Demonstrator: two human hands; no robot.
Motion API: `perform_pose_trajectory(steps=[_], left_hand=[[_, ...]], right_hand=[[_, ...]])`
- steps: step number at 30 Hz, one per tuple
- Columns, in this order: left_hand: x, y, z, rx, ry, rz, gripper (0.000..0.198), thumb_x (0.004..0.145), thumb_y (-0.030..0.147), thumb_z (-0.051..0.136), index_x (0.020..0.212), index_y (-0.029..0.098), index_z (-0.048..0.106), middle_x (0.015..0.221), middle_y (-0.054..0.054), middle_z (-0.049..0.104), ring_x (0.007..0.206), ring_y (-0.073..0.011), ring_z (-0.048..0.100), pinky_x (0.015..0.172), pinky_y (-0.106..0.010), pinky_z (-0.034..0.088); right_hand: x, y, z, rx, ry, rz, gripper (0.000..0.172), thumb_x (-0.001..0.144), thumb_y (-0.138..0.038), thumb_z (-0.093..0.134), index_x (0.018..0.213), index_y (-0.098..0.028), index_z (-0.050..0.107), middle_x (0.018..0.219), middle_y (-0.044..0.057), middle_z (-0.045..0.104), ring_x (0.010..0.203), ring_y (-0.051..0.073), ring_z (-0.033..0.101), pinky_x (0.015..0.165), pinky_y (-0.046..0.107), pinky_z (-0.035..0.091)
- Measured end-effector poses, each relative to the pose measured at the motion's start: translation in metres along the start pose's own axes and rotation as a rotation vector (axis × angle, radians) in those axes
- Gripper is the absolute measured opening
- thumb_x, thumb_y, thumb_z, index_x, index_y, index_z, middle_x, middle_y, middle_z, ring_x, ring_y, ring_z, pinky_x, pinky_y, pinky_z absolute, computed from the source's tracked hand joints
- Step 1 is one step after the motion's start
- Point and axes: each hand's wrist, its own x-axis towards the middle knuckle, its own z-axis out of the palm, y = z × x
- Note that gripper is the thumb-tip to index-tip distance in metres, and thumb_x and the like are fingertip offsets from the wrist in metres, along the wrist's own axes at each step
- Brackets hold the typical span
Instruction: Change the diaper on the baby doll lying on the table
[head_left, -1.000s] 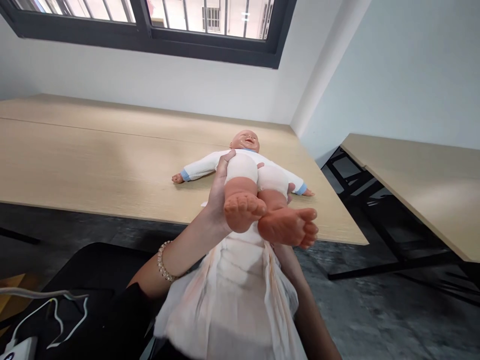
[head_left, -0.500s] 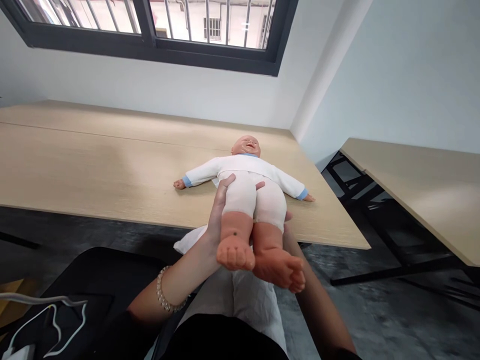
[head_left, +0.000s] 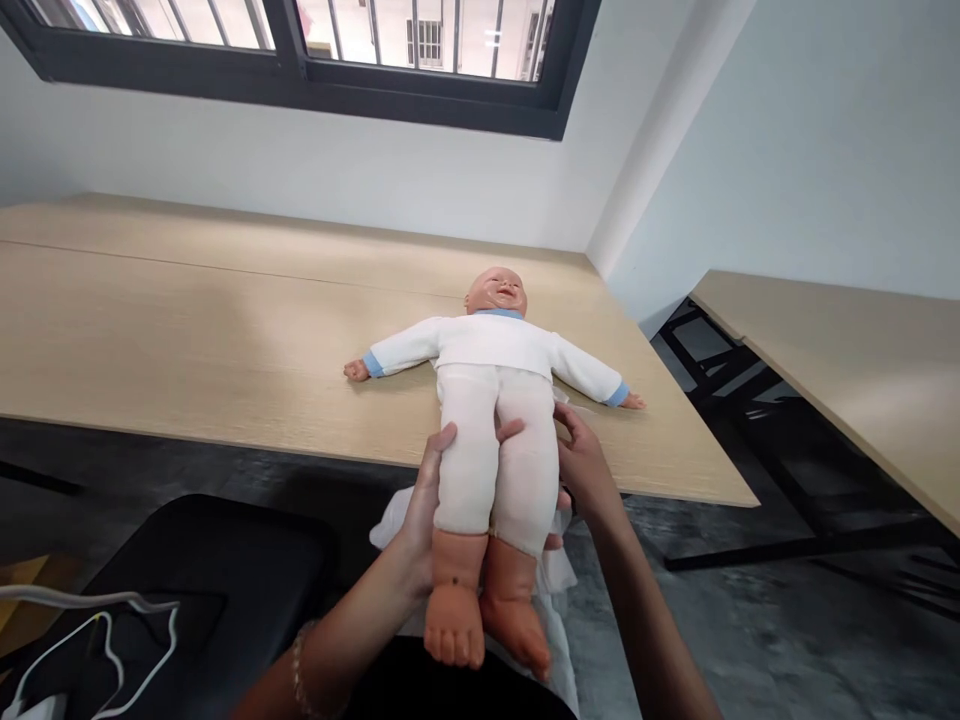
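A baby doll (head_left: 495,345) in a white top with blue collar and cuffs lies face up, its arms spread on the table. Its white-clad legs (head_left: 469,450) extend past the near edge toward me, ending in bare feet. My left hand (head_left: 424,510) grips the leg on the left, thumb along its outer side; a fingertip shows between the thighs. Against the outer side of the other thigh is my right hand (head_left: 585,460), fingers bent and partly hidden behind it. White cloth (head_left: 390,520) hangs below the legs, partly covered by my hands.
The wooden table (head_left: 225,340) stands against the wall under a barred window (head_left: 420,80). To the right is a second table (head_left: 847,370) with black folding legs. A black chair (head_left: 217,570) with white cables (head_left: 112,640) is at lower left.
The doll's legs have come lower, showing more of their length. My right hand has come out from beneath to the thigh's outer side. My left hand has moved lower.
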Motion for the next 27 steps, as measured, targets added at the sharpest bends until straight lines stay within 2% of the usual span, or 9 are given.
perform_pose_trajectory(steps=[2, 4, 7, 10, 14, 18, 21, 24, 27], left_hand=[[-0.005, -0.011, -0.003, -0.283, -0.087, -0.122, 0.081, 0.083, 0.077, 0.049, 0.14, 0.02, 0.057, 0.118, -0.014, 0.072, 0.116, -0.0386, 0.065, 0.098, -0.056, 0.051], [-0.006, -0.021, -0.009, -0.429, -0.071, -0.121, 0.076, 0.082, 0.07, 0.059, 0.136, 0.016, 0.062, 0.124, -0.014, 0.07, 0.124, -0.0364, 0.06, 0.107, -0.049, 0.046], [-0.004, -0.031, -0.02, -0.413, 0.031, -0.068, 0.077, 0.078, 0.068, 0.066, 0.127, 0.009, 0.069, 0.126, -0.015, 0.07, 0.131, -0.0352, 0.055, 0.109, -0.039, 0.045], [-0.005, -0.032, -0.029, -0.316, 0.092, -0.062, 0.084, 0.076, 0.076, 0.063, 0.122, 0.007, 0.071, 0.125, -0.016, 0.07, 0.128, -0.0346, 0.057, 0.107, -0.037, 0.047], [-0.016, -0.027, -0.042, -0.044, 0.194, -0.115, 0.07, 0.077, 0.07, 0.07, 0.116, 0.011, 0.072, 0.114, -0.015, 0.074, 0.11, -0.0295, 0.067, 0.096, -0.035, 0.052], [-0.032, -0.011, -0.055, 0.443, 0.239, -0.098, 0.054, 0.072, 0.061, 0.079, 0.101, 0.016, 0.073, 0.101, -0.009, 0.075, 0.098, -0.0249, 0.068, 0.086, -0.031, 0.052], [-0.039, 0.013, -0.065, 0.811, 0.222, -0.06, 0.05, 0.081, 0.064, 0.066, 0.09, 0.015, 0.073, 0.085, -0.008, 0.073, 0.081, -0.0229, 0.067, 0.07, -0.031, 0.052], [-0.03, 0.043, -0.074, 1.071, 0.43, 0.194, 0.046, 0.088, 0.061, 0.055, 0.085, 0.017, 0.07, 0.081, -0.007, 0.071, 0.072, -0.0212, 0.064, 0.063, -0.031, 0.049], [-0.003, 0.065, -0.078, 1.283, 0.558, 0.481, 0.034, 0.089, 0.05, 0.057, 0.094, 0.018, 0.07, 0.101, -0.009, 0.074, 0.096, -0.0263, 0.065, 0.08, -0.036, 0.051]], right_hand=[[-0.006, 0.002, -0.009, -0.088, -0.018, 0.003, 0.058, 0.076, -0.044, 0.074, 0.127, -0.018, 0.062, 0.123, 0.012, 0.069, 0.107, 0.032, 0.067, 0.085, 0.043, 0.057], [-0.014, 0.004, -0.013, -0.177, -0.011, -0.049, 0.055, 0.08, -0.048, 0.07, 0.126, -0.018, 0.061, 0.124, 0.014, 0.068, 0.105, 0.031, 0.067, 0.087, 0.045, 0.056], [-0.032, 0.006, -0.01, -0.302, 0.073, -0.15, 0.048, 0.09, -0.052, 0.059, 0.123, -0.019, 0.062, 0.125, 0.013, 0.066, 0.108, 0.03, 0.065, 0.096, 0.048, 0.052], [-0.054, 0.008, -0.003, -0.318, 0.118, -0.147, 0.044, 0.097, -0.056, 0.046, 0.121, -0.022, 0.061, 0.124, 0.011, 0.067, 0.114, 0.029, 0.063, 0.1, 0.049, 0.048], [-0.077, 0.012, 0.005, -0.385, 0.071, -0.115, 0.053, 0.095, -0.061, 0.049, 0.132, -0.023, 0.051, 0.125, 0.011, 0.065, 0.112, 0.028, 0.063, 0.096, 0.046, 0.051], [-0.082, 0.013, 0.009, -0.536, 0.069, -0.114, 0.098, 0.078, -0.062, 0.071, 0.154, -0.021, 0.024, 0.131, 0.014, 0.061, 0.113, 0.032, 0.063, 0.09, 0.045, 0.054], [-0.08, 0.011, 0.009, -0.604, 0.08, -0.105, 0.099, 0.079, -0.053, 0.07, 0.158, -0.024, 0.017, 0.13, 0.013, 0.062, 0.109, 0.032, 0.066, 0.083, 0.043, 0.055], [-0.077, 0.006, 0.004, -0.653, 0.116, -0.092, 0.093, 0.08, -0.048, 0.066, 0.157, -0.03, 0.018, 0.128, 0.008, 0.064, 0.1, 0.031, 0.069, 0.076, 0.041, 0.055], [-0.074, -0.003, -0.004, -0.729, 0.159, -0.107, 0.087, 0.08, -0.047, 0.064, 0.155, -0.033, 0.023, 0.132, 0.007, 0.062, 0.096, 0.031, 0.069, 0.073, 0.041, 0.054]])
